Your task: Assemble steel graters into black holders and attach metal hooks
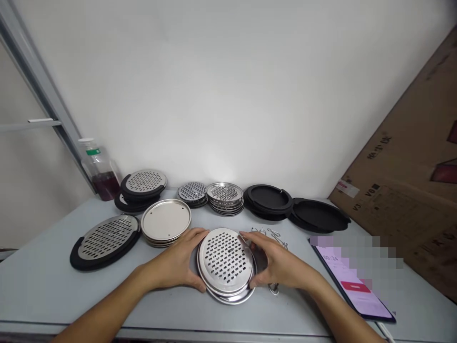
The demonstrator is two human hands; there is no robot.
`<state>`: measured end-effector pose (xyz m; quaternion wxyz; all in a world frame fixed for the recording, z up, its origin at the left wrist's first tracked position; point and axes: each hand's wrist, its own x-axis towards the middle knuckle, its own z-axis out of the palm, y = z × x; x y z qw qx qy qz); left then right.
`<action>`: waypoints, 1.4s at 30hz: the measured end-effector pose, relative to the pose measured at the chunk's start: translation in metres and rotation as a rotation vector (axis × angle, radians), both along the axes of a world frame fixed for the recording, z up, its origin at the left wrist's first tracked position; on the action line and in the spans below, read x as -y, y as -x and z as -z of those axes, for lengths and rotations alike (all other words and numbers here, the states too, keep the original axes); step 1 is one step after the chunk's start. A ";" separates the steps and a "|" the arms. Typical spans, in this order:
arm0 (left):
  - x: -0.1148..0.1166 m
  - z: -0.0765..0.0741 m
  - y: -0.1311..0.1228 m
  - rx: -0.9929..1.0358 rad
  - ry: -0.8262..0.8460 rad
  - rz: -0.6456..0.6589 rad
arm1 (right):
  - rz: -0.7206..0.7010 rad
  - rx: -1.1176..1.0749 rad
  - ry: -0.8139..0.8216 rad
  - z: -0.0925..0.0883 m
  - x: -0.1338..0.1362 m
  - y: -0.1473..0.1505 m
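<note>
A round metal grater plate (228, 259) with rows of slots lies over a shiny round metal dish (240, 300), slightly off centre, so the dish's rim shows at the lower right. My left hand (180, 262) grips the grater plate's left edge, thumb towards me and fingers at the far side. On the opposite edge, my right hand (280, 262) holds it in the same way. Small wire clips (276, 234) lie behind and beside my right hand. A stack of plain round metal plates (166, 219) stands just beyond my left hand.
Behind are stacked grater discs (193, 191), metal rings (224, 193) and black round trays (269, 197). Black-rimmed graters (107, 238) sit at left, near a bottle of dark liquid (103, 176). A phone (353, 281) and a cardboard box (403, 190) are at right.
</note>
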<state>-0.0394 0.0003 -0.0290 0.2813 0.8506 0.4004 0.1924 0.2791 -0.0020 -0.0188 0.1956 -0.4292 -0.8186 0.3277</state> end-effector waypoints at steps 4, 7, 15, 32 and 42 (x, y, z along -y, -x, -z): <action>0.000 0.001 0.000 -0.005 -0.009 0.004 | -0.035 -0.004 0.012 -0.001 0.002 -0.003; 0.000 0.000 -0.001 -0.002 -0.013 0.008 | -0.034 0.002 -0.002 -0.002 0.002 -0.003; 0.003 -0.005 -0.005 -0.017 0.035 0.016 | -0.080 0.022 -0.016 -0.013 0.005 0.000; 0.003 -0.001 -0.004 -0.095 0.072 0.026 | -0.058 0.067 -0.056 -0.004 0.006 0.000; 0.008 0.002 -0.014 -0.091 0.067 0.061 | -0.069 0.044 -0.105 -0.001 0.008 0.011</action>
